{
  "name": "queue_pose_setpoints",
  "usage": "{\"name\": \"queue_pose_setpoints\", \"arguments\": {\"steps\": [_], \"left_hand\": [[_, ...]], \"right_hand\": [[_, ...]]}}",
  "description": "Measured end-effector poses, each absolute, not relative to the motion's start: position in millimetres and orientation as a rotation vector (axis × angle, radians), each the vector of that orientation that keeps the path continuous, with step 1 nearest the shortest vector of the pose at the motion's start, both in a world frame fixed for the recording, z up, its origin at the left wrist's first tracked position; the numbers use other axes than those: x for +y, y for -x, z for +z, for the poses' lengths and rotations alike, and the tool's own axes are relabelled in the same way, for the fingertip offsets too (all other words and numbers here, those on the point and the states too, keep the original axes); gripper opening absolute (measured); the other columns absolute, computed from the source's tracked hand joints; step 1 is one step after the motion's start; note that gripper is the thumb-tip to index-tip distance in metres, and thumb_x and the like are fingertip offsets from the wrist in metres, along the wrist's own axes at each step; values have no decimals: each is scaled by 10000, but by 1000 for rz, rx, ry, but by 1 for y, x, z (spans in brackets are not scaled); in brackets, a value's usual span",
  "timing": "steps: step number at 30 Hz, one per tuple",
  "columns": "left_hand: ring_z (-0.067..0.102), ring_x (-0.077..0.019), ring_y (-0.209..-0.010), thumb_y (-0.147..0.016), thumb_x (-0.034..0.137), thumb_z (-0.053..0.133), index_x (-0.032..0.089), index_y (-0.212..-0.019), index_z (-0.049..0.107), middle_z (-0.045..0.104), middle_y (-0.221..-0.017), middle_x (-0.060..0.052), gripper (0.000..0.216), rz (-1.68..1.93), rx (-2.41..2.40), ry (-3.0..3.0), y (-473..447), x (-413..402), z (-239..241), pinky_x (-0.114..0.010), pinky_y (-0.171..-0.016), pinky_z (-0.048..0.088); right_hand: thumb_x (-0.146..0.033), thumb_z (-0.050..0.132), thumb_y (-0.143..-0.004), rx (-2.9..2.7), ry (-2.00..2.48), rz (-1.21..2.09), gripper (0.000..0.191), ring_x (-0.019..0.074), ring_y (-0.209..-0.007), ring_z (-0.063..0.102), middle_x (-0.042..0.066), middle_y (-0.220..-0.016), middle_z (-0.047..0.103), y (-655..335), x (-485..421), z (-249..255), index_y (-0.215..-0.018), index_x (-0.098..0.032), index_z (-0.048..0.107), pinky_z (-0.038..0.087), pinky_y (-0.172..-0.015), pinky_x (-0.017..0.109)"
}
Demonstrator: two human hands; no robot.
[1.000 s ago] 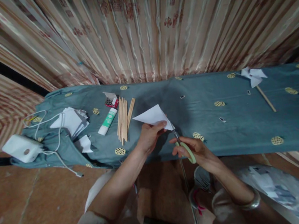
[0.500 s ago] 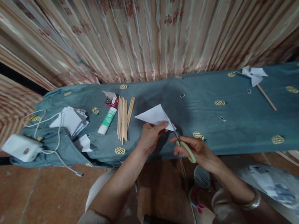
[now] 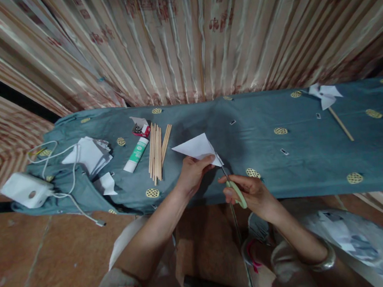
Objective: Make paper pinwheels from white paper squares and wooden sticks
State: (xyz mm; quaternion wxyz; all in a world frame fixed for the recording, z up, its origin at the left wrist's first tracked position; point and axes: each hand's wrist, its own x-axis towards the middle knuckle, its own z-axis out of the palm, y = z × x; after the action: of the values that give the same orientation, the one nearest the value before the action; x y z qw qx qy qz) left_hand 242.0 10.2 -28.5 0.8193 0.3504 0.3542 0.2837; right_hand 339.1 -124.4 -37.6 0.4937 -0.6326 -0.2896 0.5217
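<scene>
Pleated curtains (image 3: 179,42) are hung behind a blue-green, pineapple-printed cloth (image 3: 262,153), on which a bundle of wooden sticks (image 3: 156,152) is laid. Just to the right of the sticks, a folded white paper (image 3: 194,146) is held over the cloth, pinched in the left hand (image 3: 193,173). Farther right of the sticks, green-handled scissors (image 3: 238,191) are gripped by the right hand (image 3: 249,192), their blades set at the paper's near right corner; the two hands are held near each other but apart. Just left of the sticks, a tube with a green label (image 3: 136,155) and an open red box (image 3: 145,130) are placed. Farther left of them, a pile of paper (image 3: 90,156) is crossed by a white cable (image 3: 75,169). Well to the right of the sticks, a paper pinwheel (image 3: 326,98) is laid.
</scene>
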Motion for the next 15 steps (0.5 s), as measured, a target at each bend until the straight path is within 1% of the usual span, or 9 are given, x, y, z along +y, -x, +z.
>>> {"name": "queue_pose_setpoints", "arguments": {"steps": [6, 11, 15], "left_hand": [[596, -114, -683, -519, 235, 839, 129, -768, 684, 678, -758, -15, 312, 579, 741, -794, -242, 5, -34, -241, -670, 461], [603, -123, -716, -524, 237, 839, 135, -865, 701, 684, -808, -20, 382, 556, 742, -793, -242, 4, -34, -254, -702, 465], [599, -115, -707, -526, 221, 836, 153, -920, 707, 685, -819, -12, 420, 548, 738, -788, -242, 4, -34, -243, -689, 458]], "right_hand": [[-506, 697, -724, -740, 1551, 1251, 425, 120, -544, 578, -2, -613, 651, -342, -126, -40, -977, -165, 680, 450, -509, 231], [-506, 713, -703, -718, 1551, 1248, 427, 124, -544, 580, -17, -589, 630, -343, -126, -39, -963, -169, 672, 455, -507, 231], [-505, 705, -718, -730, 1561, 1235, 418, 126, -540, 589, -19, -584, 628, -343, -127, -42, -971, -174, 672, 460, -508, 232]]}}
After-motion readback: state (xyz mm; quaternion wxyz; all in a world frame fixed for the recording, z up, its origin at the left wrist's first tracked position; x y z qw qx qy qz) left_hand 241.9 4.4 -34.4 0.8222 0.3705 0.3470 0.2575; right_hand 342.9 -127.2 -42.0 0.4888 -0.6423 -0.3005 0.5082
